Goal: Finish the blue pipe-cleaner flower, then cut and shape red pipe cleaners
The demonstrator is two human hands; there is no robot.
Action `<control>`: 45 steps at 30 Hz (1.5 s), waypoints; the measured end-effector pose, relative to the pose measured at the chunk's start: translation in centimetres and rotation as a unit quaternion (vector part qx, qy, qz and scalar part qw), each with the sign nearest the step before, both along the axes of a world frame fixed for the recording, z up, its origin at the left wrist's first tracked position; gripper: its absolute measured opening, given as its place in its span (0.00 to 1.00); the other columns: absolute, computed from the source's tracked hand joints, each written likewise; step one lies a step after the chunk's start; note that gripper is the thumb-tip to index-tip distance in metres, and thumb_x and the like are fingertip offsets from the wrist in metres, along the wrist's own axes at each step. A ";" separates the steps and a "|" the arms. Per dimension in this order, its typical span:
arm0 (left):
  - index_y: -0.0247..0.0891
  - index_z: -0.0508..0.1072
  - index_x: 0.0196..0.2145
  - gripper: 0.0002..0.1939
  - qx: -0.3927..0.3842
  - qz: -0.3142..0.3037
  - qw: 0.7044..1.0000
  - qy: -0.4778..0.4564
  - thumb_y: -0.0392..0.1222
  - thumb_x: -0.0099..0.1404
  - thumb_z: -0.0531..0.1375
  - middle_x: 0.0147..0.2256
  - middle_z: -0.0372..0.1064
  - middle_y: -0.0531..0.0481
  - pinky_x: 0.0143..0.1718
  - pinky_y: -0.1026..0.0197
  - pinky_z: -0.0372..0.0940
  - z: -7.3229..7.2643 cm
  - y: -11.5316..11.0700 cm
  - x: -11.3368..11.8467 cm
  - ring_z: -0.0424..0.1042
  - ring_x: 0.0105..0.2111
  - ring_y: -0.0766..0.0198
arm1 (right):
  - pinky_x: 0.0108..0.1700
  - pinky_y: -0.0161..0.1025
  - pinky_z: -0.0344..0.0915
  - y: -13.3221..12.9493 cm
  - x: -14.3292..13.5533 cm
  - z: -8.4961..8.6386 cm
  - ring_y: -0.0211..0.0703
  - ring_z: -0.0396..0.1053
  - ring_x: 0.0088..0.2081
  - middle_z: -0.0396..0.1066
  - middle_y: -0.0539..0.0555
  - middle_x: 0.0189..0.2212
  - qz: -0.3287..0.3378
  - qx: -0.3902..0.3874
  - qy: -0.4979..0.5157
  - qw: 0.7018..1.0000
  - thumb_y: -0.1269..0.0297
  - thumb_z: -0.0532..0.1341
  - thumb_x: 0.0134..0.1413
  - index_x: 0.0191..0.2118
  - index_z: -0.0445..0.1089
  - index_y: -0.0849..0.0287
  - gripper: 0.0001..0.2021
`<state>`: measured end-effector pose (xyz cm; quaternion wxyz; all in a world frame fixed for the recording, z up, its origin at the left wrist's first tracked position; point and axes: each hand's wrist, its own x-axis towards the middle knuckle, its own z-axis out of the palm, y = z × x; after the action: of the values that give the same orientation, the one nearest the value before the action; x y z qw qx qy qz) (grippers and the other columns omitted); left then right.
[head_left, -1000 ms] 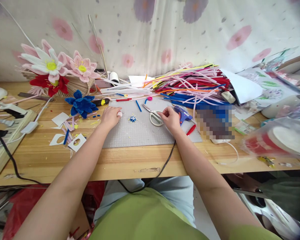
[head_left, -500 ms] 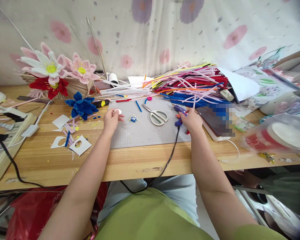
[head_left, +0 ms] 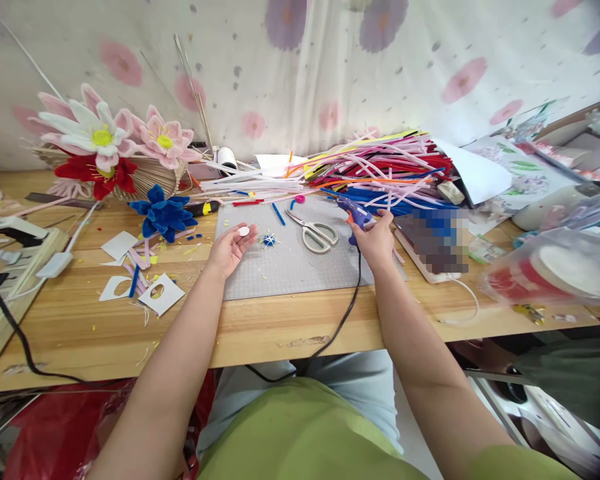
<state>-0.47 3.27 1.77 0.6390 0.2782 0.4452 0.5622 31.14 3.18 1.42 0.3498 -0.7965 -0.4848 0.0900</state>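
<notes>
A small white disc [head_left: 243,231] rests on the upturned fingers of my left hand [head_left: 227,250], which are partly spread. My right hand [head_left: 376,239] grips a purple glue gun [head_left: 356,213], whose nozzle points to the upper left; a black cord [head_left: 347,313] runs down from it. Between my hands, on the grey cutting mat [head_left: 300,277], lies a small blue flower piece [head_left: 269,240] with pale spokes. Beside it are scissors [head_left: 317,233] with light handles. A short blue pipe cleaner [head_left: 279,214] lies behind them.
Finished fuzzy flowers stand at left: a blue flower [head_left: 163,212], a white flower [head_left: 97,133] and others. Cut white cards [head_left: 163,293] lie in front. Colourful pipe cleaners [head_left: 380,163] pile up behind. At right are a phone [head_left: 425,243] and a bagged cup [head_left: 570,270]; a power strip [head_left: 25,293] edges the left.
My left hand has turned palm up and opened its fingers under the white disc. My right hand has lifted the glue gun and brought it slightly left.
</notes>
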 end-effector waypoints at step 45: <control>0.37 0.79 0.35 0.13 0.059 -0.068 0.996 -0.011 0.37 0.49 0.69 0.36 0.76 0.48 0.40 0.64 0.68 -0.7 -0.7 0.1 0.73 0.35 0.67 | 0.24 0.36 0.54 -0.1 -8.6 0.2 0.34 0.56 0.19 0.60 0.48 0.15 0.390 -0.081 0.250 0.882 0.39 0.60 0.44 0.21 0.67 0.59 0.24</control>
<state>-0.39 2.59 1.08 0.6626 0.3392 0.3845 0.5460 22.52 3.07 1.63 0.3301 -0.5196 -0.6435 0.4549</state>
